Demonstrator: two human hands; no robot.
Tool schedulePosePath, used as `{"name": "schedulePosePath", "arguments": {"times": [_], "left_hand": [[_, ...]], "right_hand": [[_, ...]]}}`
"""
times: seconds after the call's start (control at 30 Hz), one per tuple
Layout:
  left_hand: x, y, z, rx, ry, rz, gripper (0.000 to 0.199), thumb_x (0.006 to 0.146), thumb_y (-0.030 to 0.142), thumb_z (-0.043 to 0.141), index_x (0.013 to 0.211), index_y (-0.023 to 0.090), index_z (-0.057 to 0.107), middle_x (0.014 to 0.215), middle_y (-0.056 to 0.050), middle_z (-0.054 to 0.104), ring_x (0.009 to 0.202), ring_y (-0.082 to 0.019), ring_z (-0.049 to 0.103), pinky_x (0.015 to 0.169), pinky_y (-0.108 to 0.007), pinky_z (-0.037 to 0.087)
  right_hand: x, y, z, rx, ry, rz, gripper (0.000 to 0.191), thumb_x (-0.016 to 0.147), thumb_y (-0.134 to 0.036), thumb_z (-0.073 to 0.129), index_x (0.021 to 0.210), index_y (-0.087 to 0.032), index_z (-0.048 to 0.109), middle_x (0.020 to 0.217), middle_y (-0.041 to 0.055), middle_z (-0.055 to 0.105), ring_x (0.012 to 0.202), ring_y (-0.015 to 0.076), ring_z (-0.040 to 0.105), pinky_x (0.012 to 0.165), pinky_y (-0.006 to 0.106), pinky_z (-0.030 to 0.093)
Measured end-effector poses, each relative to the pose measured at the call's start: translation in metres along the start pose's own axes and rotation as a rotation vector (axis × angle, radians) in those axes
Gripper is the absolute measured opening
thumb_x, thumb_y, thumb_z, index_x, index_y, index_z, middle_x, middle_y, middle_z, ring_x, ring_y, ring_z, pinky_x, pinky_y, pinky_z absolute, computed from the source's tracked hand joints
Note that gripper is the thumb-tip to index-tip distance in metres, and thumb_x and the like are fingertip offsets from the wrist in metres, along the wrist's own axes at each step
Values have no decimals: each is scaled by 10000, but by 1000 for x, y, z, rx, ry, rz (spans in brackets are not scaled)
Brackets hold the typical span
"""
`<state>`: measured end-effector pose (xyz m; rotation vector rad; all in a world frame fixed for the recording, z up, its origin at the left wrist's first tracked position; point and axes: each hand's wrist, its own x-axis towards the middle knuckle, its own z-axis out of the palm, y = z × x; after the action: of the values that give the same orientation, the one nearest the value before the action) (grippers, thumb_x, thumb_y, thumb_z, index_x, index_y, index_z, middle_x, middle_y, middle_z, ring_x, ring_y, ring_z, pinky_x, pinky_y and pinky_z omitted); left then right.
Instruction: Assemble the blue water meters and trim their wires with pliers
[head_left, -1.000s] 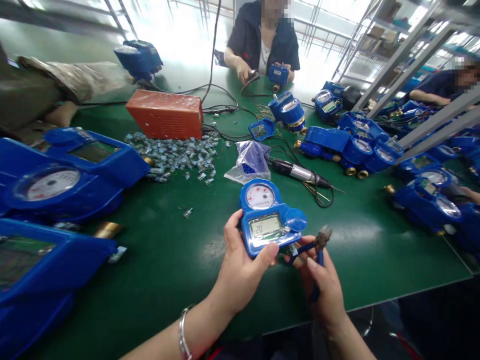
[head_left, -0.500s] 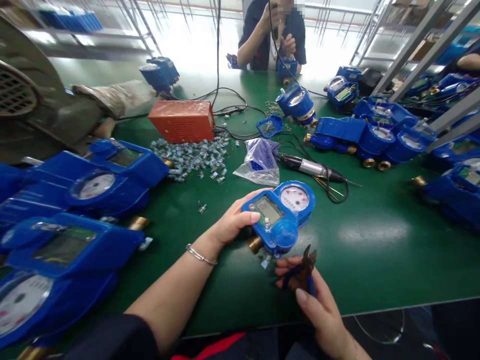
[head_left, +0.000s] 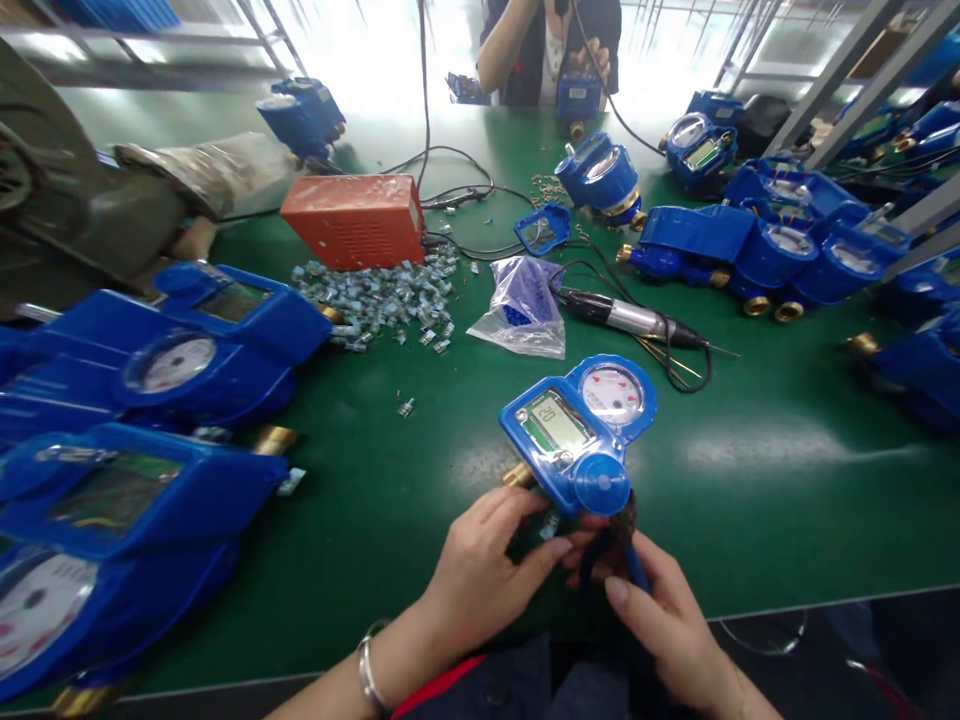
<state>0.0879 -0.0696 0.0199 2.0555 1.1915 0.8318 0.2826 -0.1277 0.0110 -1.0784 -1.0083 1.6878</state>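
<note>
A blue water meter [head_left: 555,425] with a small lit display and a round white dial lies on the green table in front of me. A brass pipe end [head_left: 519,474] sticks out of its left side. At its near edge hangs a small pale-blue tag [head_left: 550,525]. My left hand [head_left: 487,555] is beside this tag, thumb and forefinger curved on either side of it with a gap between them; the other fingertips are partly hidden. In my right hand [head_left: 660,610] are blue-handled cutting pliers [head_left: 628,525], their dark jaws close to the meter's near corner.
Several blue meters stand at left [head_left: 172,360] and right [head_left: 780,250]. A heap of pale-blue tags [head_left: 382,300] lies before an orange box [head_left: 352,220]. Behind my meter are a plastic bag [head_left: 521,305] and a corded electric screwdriver [head_left: 630,318]. Across the table sits another person [head_left: 551,60].
My left hand has let go of the meter's left side and moved to its near edge by the tag. The pliers in my right hand are closer to the meter, whose display now shows clearly.
</note>
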Motion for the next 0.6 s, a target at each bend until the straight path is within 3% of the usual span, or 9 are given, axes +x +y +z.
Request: {"name": "schedulePosePath", "arguments": {"times": [0.13,0.3,0.47,0.6], "left_hand": [[4,-5,2,-17,-20,-23,126,841,213,616,965,194,613,865,-31,662,779,-158,620,725,-268,509],[4,-13,0,-114,-70,-25,91,858,221,592,944,203,618,914,-42,657,848,-172,615,794,-295,514],[4,-13,-1,-197,-99,-59,52,866,202,574,913,206,597,918,-21,628,880,-163,581,827,-300,475],[5,-16,-3,-244,-134,-53,68,868,187,564,928,205,591,969,-20,620,940,-169,553,852,-305,438]], "right_hand": [[-9,-6,-5,-73,-42,123,412,849,-365,571,1241,-244,526,1091,61,633,974,208,599,885,341,458],[-5,-17,-1,-132,-179,330,292,787,-376,581,945,-141,651,830,52,640,744,186,584,705,303,440],[3,-13,4,-18,-206,368,359,790,-394,583,1024,-123,613,807,39,611,676,145,556,637,254,413],[6,-16,8,-46,-201,362,335,793,-407,585,962,-120,620,757,25,589,654,130,534,611,235,397]]}}
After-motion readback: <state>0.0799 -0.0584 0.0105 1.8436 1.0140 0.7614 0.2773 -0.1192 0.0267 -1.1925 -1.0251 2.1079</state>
